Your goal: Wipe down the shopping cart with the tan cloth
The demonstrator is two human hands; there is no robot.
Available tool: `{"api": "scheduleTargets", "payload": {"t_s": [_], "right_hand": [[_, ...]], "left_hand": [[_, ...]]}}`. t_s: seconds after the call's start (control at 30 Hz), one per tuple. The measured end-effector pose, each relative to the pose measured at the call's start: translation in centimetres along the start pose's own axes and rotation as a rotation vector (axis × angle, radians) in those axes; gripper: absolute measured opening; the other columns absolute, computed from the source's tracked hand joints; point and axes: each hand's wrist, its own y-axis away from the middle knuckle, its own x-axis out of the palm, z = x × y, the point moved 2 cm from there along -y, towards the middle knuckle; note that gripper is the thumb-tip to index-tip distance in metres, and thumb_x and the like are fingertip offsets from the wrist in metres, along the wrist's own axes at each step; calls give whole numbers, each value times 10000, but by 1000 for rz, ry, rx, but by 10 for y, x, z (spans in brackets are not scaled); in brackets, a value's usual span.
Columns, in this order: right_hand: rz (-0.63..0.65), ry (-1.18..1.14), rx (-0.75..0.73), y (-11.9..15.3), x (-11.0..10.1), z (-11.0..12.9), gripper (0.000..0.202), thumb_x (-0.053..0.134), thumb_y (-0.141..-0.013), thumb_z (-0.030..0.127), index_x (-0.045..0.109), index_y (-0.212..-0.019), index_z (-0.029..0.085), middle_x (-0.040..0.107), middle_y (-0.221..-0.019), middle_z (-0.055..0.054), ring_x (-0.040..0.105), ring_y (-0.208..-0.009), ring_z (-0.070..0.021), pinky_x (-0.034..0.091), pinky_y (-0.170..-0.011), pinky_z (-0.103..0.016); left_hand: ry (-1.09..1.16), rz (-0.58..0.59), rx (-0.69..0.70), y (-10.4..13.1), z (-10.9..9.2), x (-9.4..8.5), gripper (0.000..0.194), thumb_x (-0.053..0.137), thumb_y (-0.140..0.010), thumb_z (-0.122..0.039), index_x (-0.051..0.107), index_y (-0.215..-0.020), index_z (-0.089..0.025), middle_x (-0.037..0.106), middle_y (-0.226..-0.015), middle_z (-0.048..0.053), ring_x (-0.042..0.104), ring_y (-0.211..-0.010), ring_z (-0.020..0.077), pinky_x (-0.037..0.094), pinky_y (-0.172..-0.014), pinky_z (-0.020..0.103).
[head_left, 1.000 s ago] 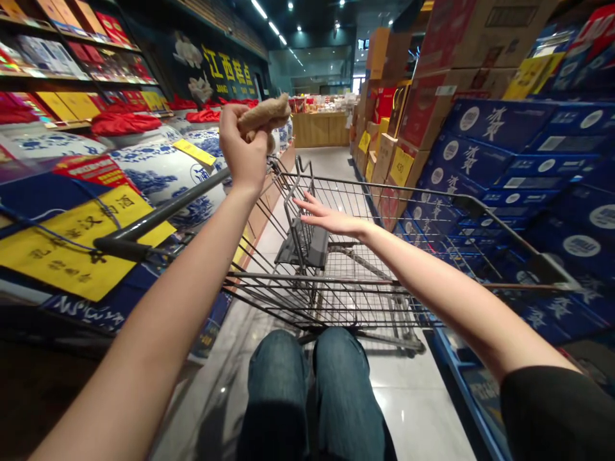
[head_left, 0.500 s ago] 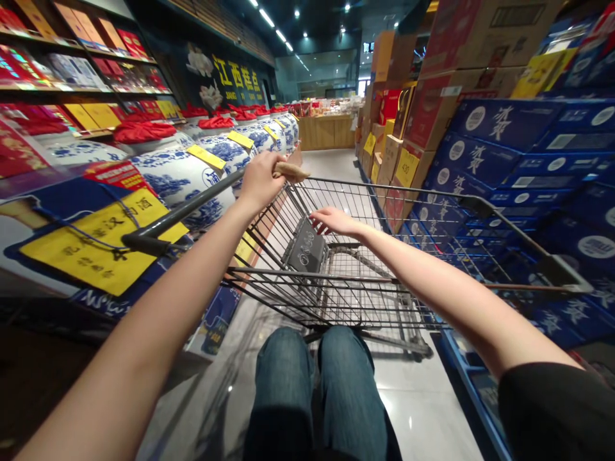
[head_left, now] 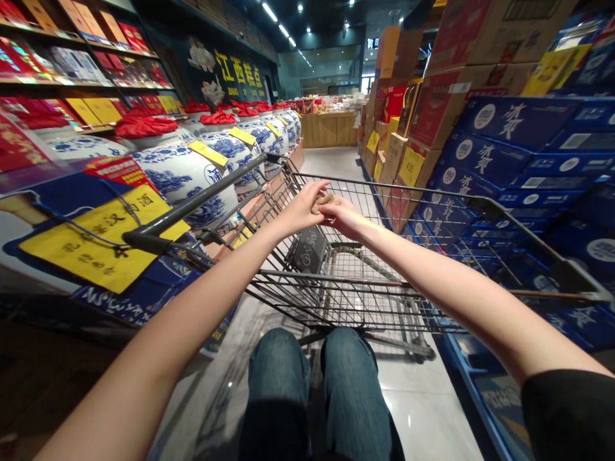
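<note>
My left hand (head_left: pixel 307 208) and my right hand (head_left: pixel 342 216) meet above the basket of a wire shopping cart (head_left: pixel 365 282). Between them is a crumpled tan cloth (head_left: pixel 323 202), and the fingers of both hands close on it. Partly hidden by the fingers, the cloth shows only in a small patch. The cart's dark handle (head_left: pixel 206 195) lies to the left, with no hand on it. A dark panel (head_left: pixel 310 248) with white drawings sits inside the cart below my hands.
Blue-and-white jars (head_left: pixel 180 179) with red covers line the left side, behind a yellow sign (head_left: pixel 96 240). Stacked blue boxes (head_left: pixel 519 128) and brown cartons stand at the right. A wooden counter (head_left: pixel 329 130) is farther back.
My left hand has moved right and down from beside the cart handle, bringing the cloth to my right hand. My right hand has risen slightly and closed on the cloth.
</note>
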Motion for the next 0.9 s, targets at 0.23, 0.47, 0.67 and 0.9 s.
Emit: {"api": "scheduleTargets", "payload": {"t_s": [0.23,0.47,0.67,0.9], "right_hand": [[-154,241,81,-1,-17,-13,325,547,-557,101,613,-859,201,660,-666,30,624,-583,-138,520,-542,-255],[9,517,79,9,-5,-40,392,552,-560,85,598,-931,204,645,-766,22,579,-670,-123,476,-597,-240],[96,763,-110,-29,2,-44,331,548,-605,125,578,-921,218,646,-830,12,580,-776,-157,486,-745,-302],[-162,803,-582,-161,23,-11,282,524,-668,128,549,-926,241,669,-963,-51,603,-930,-221,513,-912,-402]], "left_hand": [[-491,128,-298,14,21,-15,387,518,-892,-211,694,-1230,-145,657,-1294,179,558,-1304,346,414,-1154,529],[-744,322,-734,29,33,-29,502,421,-942,-188,611,-1403,-127,497,-1536,213,442,-1442,355,426,-1145,493],[-731,381,-708,28,23,-34,502,436,-942,-144,575,-1425,-130,525,-1503,190,507,-1406,298,442,-1134,372],[-738,338,-669,25,29,-30,447,455,-933,-122,619,-1348,-92,581,-1397,210,536,-1366,322,479,-1104,410]]}}
